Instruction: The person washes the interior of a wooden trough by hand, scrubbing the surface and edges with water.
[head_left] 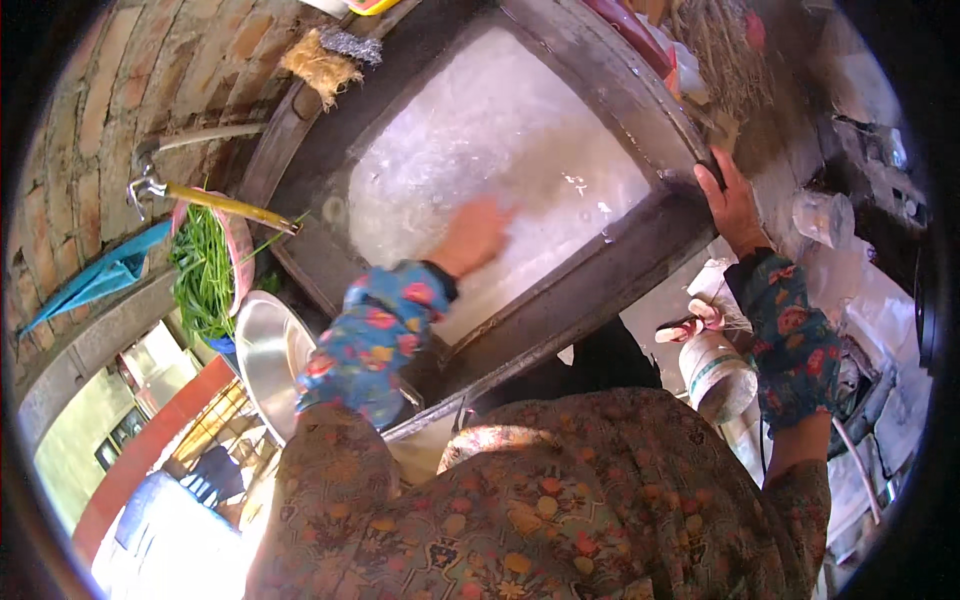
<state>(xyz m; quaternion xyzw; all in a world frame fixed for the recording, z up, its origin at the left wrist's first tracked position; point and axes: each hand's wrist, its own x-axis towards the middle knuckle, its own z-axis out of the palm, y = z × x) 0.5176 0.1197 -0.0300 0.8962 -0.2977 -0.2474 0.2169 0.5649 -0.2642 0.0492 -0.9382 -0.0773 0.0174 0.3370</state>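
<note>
Patterned clothing (560,510), sink (590,300) by brick wall (90,120); right grip (737,207) clasps rim (684,137), left grip (470,240) unclear.

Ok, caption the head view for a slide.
Blurred left hand at cloudy water in a dark trough, right hand on its rim, leafy greens at left.

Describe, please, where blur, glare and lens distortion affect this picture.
In the head view, the left hand is blurred, probably by motion; the right hand is crisper; glints fleck the water; lower left burns out white; edges of the trough bow under fisheye distortion.
</note>
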